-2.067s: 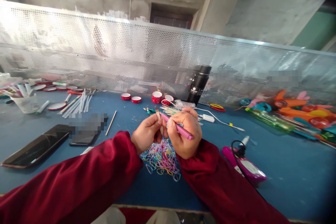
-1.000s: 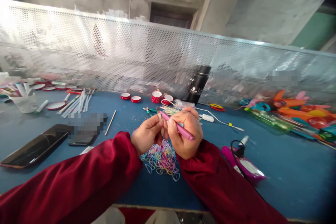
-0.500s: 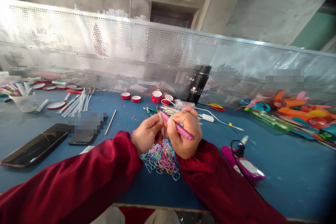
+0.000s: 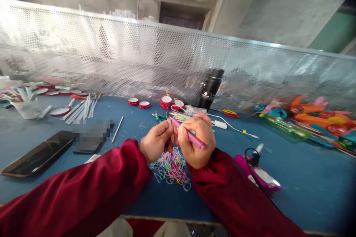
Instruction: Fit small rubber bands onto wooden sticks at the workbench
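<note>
My left hand (image 4: 155, 142) pinches a thin wooden stick (image 4: 168, 118) that stands nearly upright between the fingers. Right beside it, touching, my right hand (image 4: 196, 144) is closed round a pink pen-like tool (image 4: 191, 139), its tip pointing up-left at the stick. Both hands hover just above a loose pile of small coloured rubber bands (image 4: 171, 168) on the blue table (image 4: 133, 200). Dark red sleeves cover both arms.
A black phone (image 4: 36, 157) lies at the left. Small red tins (image 4: 166, 102) and a black flask (image 4: 210, 89) stand by the perforated metal screen (image 4: 111, 55). A pink device with a black cord (image 4: 260, 174) is at the right, colourful toys (image 4: 311, 118) beyond it. White sticks (image 4: 82, 107) and a cup (image 4: 27, 109) sit far left.
Hardly anything differs. Both hands stay together over the rubber bands, with only slight shifts of the fingers and the pink tool.
</note>
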Available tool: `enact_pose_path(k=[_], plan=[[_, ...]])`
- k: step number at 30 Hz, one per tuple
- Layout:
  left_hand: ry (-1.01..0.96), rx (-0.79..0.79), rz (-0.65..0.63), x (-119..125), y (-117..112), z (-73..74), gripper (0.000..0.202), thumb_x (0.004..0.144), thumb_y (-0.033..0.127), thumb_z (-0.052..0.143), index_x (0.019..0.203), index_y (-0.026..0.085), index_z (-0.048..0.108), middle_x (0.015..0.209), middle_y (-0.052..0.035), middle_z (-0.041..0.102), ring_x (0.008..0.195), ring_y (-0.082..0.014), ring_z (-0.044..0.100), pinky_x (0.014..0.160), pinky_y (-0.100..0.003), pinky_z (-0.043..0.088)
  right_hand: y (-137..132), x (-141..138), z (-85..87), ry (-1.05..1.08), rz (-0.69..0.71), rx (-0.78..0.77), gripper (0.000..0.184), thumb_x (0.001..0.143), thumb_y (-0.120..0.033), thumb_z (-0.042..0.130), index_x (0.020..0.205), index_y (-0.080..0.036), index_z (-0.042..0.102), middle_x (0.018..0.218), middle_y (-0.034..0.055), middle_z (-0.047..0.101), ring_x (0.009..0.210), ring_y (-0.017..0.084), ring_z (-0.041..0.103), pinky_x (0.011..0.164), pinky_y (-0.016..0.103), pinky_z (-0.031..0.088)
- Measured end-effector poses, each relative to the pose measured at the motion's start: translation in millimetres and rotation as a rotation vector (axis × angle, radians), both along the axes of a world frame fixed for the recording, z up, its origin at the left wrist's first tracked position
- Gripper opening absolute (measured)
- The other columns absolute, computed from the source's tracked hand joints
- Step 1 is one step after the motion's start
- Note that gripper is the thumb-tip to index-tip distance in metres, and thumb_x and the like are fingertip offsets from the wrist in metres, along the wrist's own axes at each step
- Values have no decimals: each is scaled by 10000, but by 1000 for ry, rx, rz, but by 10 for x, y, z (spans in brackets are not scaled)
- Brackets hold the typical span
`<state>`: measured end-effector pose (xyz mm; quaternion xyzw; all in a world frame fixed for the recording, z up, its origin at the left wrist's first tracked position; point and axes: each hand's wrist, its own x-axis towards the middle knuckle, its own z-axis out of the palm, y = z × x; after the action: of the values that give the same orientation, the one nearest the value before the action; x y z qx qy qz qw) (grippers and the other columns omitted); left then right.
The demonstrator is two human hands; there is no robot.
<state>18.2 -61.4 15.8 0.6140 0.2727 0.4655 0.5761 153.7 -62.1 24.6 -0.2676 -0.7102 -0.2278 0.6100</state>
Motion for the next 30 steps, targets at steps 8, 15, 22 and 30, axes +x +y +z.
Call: enact_pose_path(k=[8,15,22,30], plan=[[-11,1,-2,-1,16,-20,316,873,497,473,821,186,466,525,55,488,409,-61,425,422,-194,274,-10,3,-2,6,-7,-19,142,757,-111,588,763,-224,501,684,-40,616,647,145,613,898,427,435],[-18,10,3,3,11,-17,295,882,478,464,832,188,456,533,53,498,403,-60,415,415,-198,261,-3,3,5,19,-18,8,163,746,-94,599,759,-220,497,675,-40,609,646,141,607,880,413,439],[14,34,10,-2,19,-37,295,899,470,437,826,185,454,513,57,470,409,-61,411,422,-199,277,-18,-3,12,-23,-9,-12,155,748,-105,602,780,-220,504,694,-38,622,650,138,607,892,417,432],[41,44,6,11,17,-45,304,901,473,427,802,186,438,500,62,463,404,-59,401,422,-199,279,-10,7,11,-43,-11,-8,157,747,-110,602,793,-223,504,705,-40,628,665,139,612,887,408,434]])
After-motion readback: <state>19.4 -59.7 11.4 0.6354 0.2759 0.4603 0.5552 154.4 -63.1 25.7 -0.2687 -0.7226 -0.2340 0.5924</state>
